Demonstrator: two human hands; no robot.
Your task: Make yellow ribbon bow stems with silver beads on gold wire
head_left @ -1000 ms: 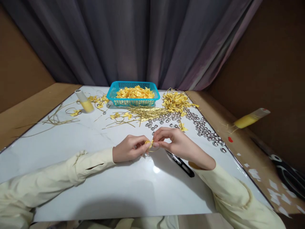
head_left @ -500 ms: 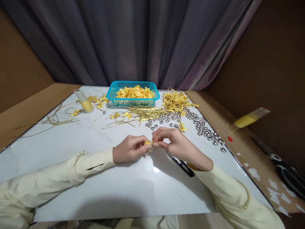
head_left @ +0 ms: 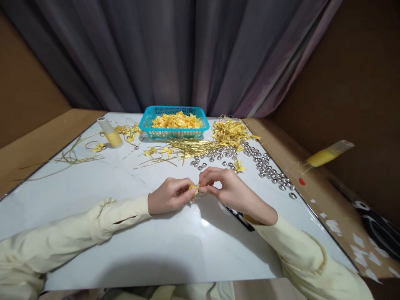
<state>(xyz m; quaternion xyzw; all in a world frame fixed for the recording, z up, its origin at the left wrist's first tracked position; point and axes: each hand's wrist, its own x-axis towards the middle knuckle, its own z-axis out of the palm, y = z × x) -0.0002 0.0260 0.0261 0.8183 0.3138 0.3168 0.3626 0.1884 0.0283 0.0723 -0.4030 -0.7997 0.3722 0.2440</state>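
My left hand [head_left: 170, 194] and my right hand [head_left: 228, 188] meet over the middle of the white table [head_left: 125, 233], fingertips pinched together on a small yellow ribbon bow [head_left: 194, 188] with a thin gold wire. Both hands are closed on it just above the tabletop. A black tool [head_left: 242, 218] lies on the table, mostly hidden under my right wrist.
A blue basket [head_left: 174, 123] of yellow bows stands at the back. Right of it lie a pile of finished bows [head_left: 233, 132], gold wires [head_left: 190, 146] and several silver beads [head_left: 268, 170]. A yellow spool [head_left: 110, 132] lies at the back left, another spool [head_left: 329, 154] on the right ledge.
My right hand has shifted slightly left and covers more of the black tool. The left hand and the bow have hardly moved.
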